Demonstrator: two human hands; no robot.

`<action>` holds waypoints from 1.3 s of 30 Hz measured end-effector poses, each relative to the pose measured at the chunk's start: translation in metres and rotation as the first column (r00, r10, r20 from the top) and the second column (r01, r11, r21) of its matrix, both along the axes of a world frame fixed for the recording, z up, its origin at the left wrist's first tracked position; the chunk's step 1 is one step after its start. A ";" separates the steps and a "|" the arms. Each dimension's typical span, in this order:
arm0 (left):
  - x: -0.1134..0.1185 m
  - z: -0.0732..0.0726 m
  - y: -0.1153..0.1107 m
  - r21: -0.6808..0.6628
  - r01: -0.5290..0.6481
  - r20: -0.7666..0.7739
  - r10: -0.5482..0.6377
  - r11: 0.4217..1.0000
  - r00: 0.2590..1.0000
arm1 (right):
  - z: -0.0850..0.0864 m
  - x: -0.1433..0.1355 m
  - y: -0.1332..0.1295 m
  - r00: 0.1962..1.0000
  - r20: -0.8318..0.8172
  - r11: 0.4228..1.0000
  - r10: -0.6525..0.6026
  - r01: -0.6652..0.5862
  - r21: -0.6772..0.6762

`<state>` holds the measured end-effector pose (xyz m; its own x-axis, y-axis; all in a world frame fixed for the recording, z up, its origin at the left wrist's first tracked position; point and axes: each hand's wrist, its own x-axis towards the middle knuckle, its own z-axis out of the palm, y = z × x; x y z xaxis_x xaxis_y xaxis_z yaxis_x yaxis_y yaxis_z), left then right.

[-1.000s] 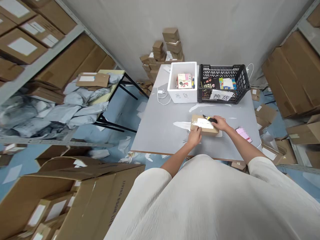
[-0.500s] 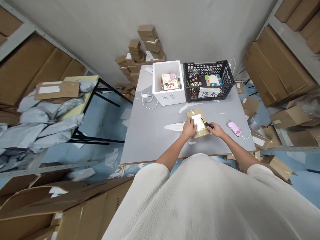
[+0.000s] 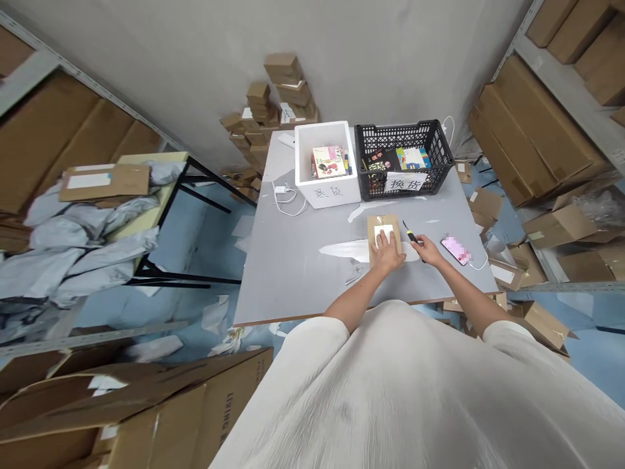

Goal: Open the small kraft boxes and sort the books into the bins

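A small brown cardboard package [image 3: 374, 223] with a white label lies on the grey table [image 3: 278, 280]. Spread across its label and lower part is my left hand [image 3: 387, 253], fingers apart and pressing flat. To the right of the package, my right hand [image 3: 428, 250] is closed around a black and yellow utility knife [image 3: 414, 239], whose blade points up and left, apart from the box. A crumpled piece of clear plastic [image 3: 353, 272] lies left of the package.
Behind the package stand a white foam box [image 3: 328, 193] and a black crate [image 3: 405, 185], both with books. A phone [image 3: 456, 250] on a cable lies at the right. Stacked cartons [image 3: 293, 94] stand beyond the table; grey parcels [image 3: 97, 247] fill a side table.
My left hand has moved from the package's left side onto its label and spread out. The knife has moved right, away from the label. The package now sits straighter.
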<state>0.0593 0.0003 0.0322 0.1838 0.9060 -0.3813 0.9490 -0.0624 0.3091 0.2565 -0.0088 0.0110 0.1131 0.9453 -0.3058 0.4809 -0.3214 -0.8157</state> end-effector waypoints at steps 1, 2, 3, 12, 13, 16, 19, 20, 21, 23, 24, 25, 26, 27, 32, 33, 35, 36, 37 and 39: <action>-0.002 -0.002 0.000 -0.012 0.033 -0.003 -0.034 0.999 0.999 | -0.001 0.001 0.001 1.000 -0.005 1.000 -0.009 0.009 0.006; -0.006 -0.003 0.000 -0.020 0.081 -0.004 -0.081 0.997 0.997 | -0.001 0.002 0.002 1.000 -0.010 1.000 -0.018 0.018 0.017; -0.011 -0.004 0.002 -0.024 0.147 -0.003 -0.147 0.989 0.989 | -0.002 0.003 0.004 0.999 -0.015 0.999 -0.028 0.029 0.033; -0.059 -0.005 0.019 0.059 0.637 -0.055 -0.634 0.769 0.771 | 0.007 0.006 0.008 0.970 -0.215 0.993 -0.115 0.104 -0.062; -0.060 -0.003 0.018 0.089 0.623 -0.074 -0.618 0.777 0.783 | 0.009 0.004 0.006 0.961 -0.257 0.992 -0.105 0.084 -0.093; -0.059 0.000 0.008 0.201 0.558 -0.093 -0.552 0.805 0.829 | 0.014 -0.002 -0.001 0.922 -0.381 0.985 -0.064 -0.002 -0.171; -0.049 0.001 -0.001 0.235 0.529 -0.047 -0.534 0.815 0.844 | 0.016 -0.001 -0.005 0.906 -0.421 0.973 -0.046 -0.054 -0.224; -0.046 0.001 -0.002 0.231 0.524 -0.031 -0.532 0.820 0.846 | 0.016 0.002 -0.006 0.914 -0.405 0.971 -0.035 -0.065 -0.231; -0.042 0.001 -0.003 0.224 0.514 -0.017 -0.524 0.828 0.852 | 0.016 0.006 -0.006 0.929 -0.371 0.971 -0.013 -0.077 -0.228; -0.037 0.001 0.000 0.202 0.480 0.003 -0.490 0.854 0.871 | 0.016 0.018 -0.007 0.963 -0.264 0.974 0.063 -0.116 -0.194; -0.034 0.001 0.002 0.188 0.461 0.008 -0.471 0.867 0.882 | 0.017 0.024 -0.007 0.973 -0.204 0.974 0.110 -0.147 -0.174; -0.032 0.002 0.004 0.172 0.447 0.008 -0.455 0.878 0.891 | 0.017 0.031 -0.007 0.975 -0.154 0.970 0.158 -0.183 -0.159; -0.031 0.003 0.007 0.155 0.438 0.004 -0.444 0.885 0.896 | 0.019 0.038 -0.007 0.973 -0.117 0.965 0.198 -0.214 -0.153; -0.029 0.003 0.009 0.140 0.437 -0.003 -0.441 0.888 0.897 | 0.020 0.044 -0.008 0.969 -0.088 0.959 0.230 -0.241 -0.152; -0.026 0.004 0.016 0.139 0.484 -0.029 -0.485 0.864 0.874 | 0.033 0.066 -0.004 0.913 0.038 0.906 0.406 -0.398 -0.142; -0.026 0.003 0.016 0.147 0.491 -0.030 -0.492 0.859 0.870 | 0.035 0.069 -0.002 0.885 0.084 0.885 0.458 -0.446 -0.132; -0.027 0.000 0.015 0.154 0.497 -0.031 -0.499 0.854 0.866 | 0.040 0.073 0.005 0.809 0.220 0.838 0.545 -0.532 -0.120; -0.027 -0.002 0.014 0.158 0.497 -0.030 -0.499 0.853 0.866 | 0.041 0.074 0.010 0.764 0.300 0.817 0.571 -0.563 -0.123; -0.028 -0.003 0.013 0.163 0.495 -0.028 -0.498 0.853 0.867 | 0.042 0.074 0.014 0.721 0.373 0.803 0.584 -0.582 -0.131; -0.029 -0.006 0.010 0.179 0.488 -0.022 -0.492 0.854 0.870 | 0.042 0.072 0.025 0.667 0.467 0.796 0.580 -0.586 -0.151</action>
<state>0.0308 0.0105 0.0263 0.6284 0.7470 -0.2171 0.7739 -0.5719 0.2722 0.3289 0.0159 0.0531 -0.3381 0.8709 -0.3567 0.8842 0.1642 -0.4373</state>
